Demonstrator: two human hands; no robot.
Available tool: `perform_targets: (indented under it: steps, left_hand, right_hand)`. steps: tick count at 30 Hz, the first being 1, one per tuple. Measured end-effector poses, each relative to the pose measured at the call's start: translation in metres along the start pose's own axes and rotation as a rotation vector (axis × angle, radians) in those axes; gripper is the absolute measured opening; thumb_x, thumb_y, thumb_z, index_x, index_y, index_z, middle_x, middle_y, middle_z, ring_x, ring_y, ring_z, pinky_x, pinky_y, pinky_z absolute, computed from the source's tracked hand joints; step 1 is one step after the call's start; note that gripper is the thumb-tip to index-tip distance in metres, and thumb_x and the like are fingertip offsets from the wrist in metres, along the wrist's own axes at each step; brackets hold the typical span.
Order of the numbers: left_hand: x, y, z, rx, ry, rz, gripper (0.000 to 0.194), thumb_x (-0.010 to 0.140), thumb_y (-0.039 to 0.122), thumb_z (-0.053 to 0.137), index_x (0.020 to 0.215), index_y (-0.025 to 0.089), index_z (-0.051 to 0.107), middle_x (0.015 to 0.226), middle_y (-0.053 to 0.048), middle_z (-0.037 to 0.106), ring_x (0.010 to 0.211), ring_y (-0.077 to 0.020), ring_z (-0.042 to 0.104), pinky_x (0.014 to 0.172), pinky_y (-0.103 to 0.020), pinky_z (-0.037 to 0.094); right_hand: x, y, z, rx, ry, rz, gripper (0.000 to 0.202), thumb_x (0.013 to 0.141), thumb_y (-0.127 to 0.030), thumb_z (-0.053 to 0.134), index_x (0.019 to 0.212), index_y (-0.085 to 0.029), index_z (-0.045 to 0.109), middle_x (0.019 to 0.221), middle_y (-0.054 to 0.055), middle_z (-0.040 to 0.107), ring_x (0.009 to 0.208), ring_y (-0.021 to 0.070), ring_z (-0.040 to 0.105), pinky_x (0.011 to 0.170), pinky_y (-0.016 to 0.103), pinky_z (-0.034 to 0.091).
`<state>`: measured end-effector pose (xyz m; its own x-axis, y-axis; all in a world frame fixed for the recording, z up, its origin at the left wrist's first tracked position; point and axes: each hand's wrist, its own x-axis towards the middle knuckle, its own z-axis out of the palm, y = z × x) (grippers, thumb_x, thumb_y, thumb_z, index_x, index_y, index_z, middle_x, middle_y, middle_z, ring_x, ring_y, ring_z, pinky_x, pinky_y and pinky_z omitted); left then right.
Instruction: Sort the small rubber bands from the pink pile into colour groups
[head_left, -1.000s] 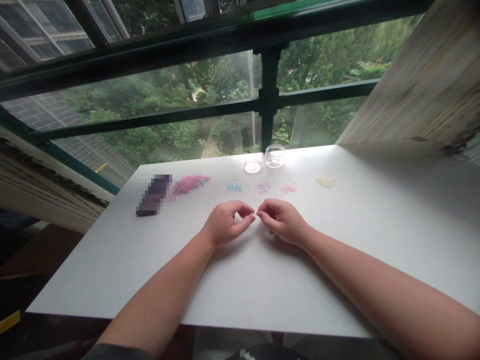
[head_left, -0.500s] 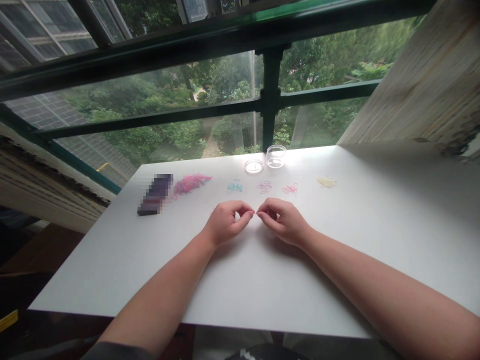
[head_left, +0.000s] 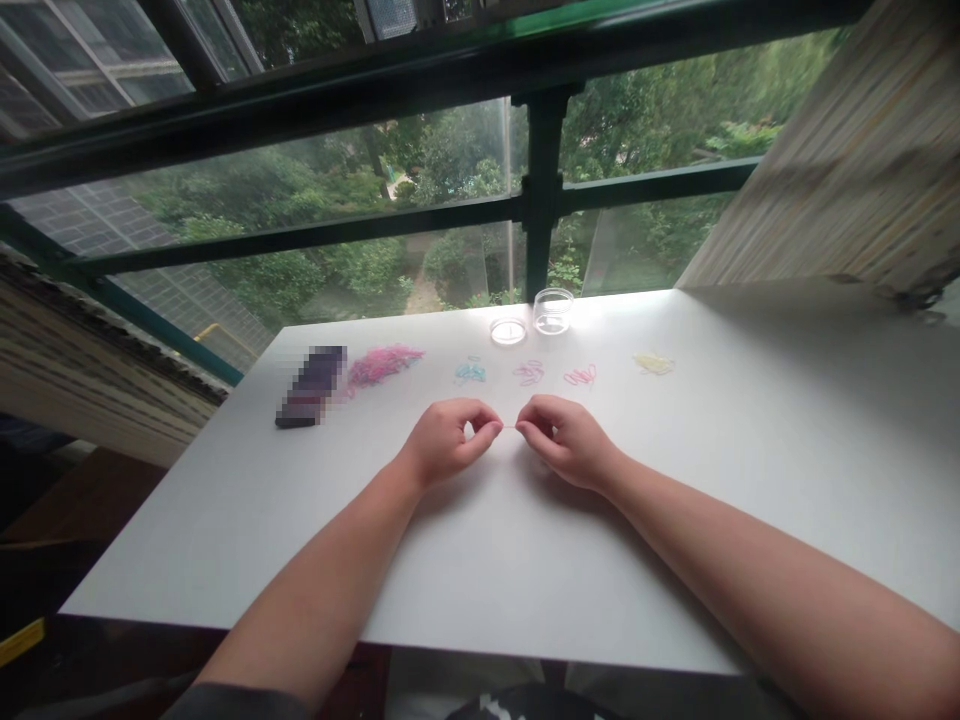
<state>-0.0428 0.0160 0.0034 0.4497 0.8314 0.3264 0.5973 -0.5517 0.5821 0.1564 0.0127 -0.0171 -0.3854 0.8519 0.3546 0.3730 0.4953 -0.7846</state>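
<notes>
A thin pale rubber band (head_left: 509,427) stretches in a short line between my two hands, just above the table. One end is pinched between the thumb and index finger of my left hand (head_left: 454,440). My right hand (head_left: 566,440) pinches the other end, fingers curled. Beyond the hands lie small sorted groups of rubber bands: blue-green ones (head_left: 471,373), light purple ones (head_left: 529,373), pink ones (head_left: 581,375) and pale yellow ones (head_left: 654,364). A larger mixed heap of rubber bands (head_left: 384,366), mostly pink, sits further left.
On the white table (head_left: 480,570), a clear round jar (head_left: 553,312) and its clear lid (head_left: 508,332) stand at the back edge by the window. A dark pixelated object (head_left: 313,388) lies at the left. A curtain (head_left: 817,160) hangs at the right.
My left hand has moved slightly left, widening the gap between the fingertips, and the thin band now shows stretched across it. My right hand has barely moved.
</notes>
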Motion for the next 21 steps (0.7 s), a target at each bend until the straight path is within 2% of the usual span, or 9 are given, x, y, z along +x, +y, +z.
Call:
perform_targets:
  steps: [4,9,13,21]
  left_hand:
    - [0.001,-0.018,-0.025,0.105,0.07,-0.09,0.016,0.079,0.027,0.052,0.073,0.018,0.065,0.066,0.001,0.065,0.056,-0.0094,0.053,0.056,-0.02,0.042]
    - [-0.003,-0.051,-0.052,0.243,-0.003,-0.221,0.018,0.075,0.03,0.054,0.073,0.019,0.068,0.071,0.0,0.068,0.061,-0.0126,0.058,0.056,-0.022,0.042]
    - [-0.005,-0.064,-0.055,0.279,-0.09,-0.216,0.021,0.075,0.031,0.055,0.077,0.02,0.072,0.076,-0.003,0.07,0.07,-0.0161,0.061,0.064,-0.024,0.046]
    - [-0.003,-0.058,-0.053,0.273,-0.166,-0.248,0.022,0.076,0.031,0.054,0.083,0.022,0.073,0.085,-0.002,0.071,0.08,-0.0158,0.062,0.071,-0.022,0.046]
  right_hand:
    - [-0.001,0.002,-0.001,0.016,0.01,0.046,0.007,0.077,-0.019,0.051,0.07,-0.019,0.052,0.063,-0.001,0.052,0.055,0.0111,0.045,0.053,0.024,0.037]
    - [-0.003,0.004,-0.002,0.051,-0.015,0.111,0.008,0.079,-0.022,0.05,0.072,-0.019,0.053,0.061,-0.001,0.052,0.055,0.0118,0.046,0.052,0.024,0.037]
    - [-0.003,0.004,-0.002,0.056,-0.033,0.117,0.009,0.08,-0.023,0.051,0.073,-0.019,0.054,0.061,-0.001,0.052,0.054,0.0119,0.045,0.052,0.024,0.037]
    - [-0.004,0.003,-0.003,0.076,-0.048,0.143,0.01,0.081,-0.024,0.05,0.073,-0.018,0.053,0.06,-0.002,0.051,0.053,0.011,0.046,0.052,0.024,0.037]
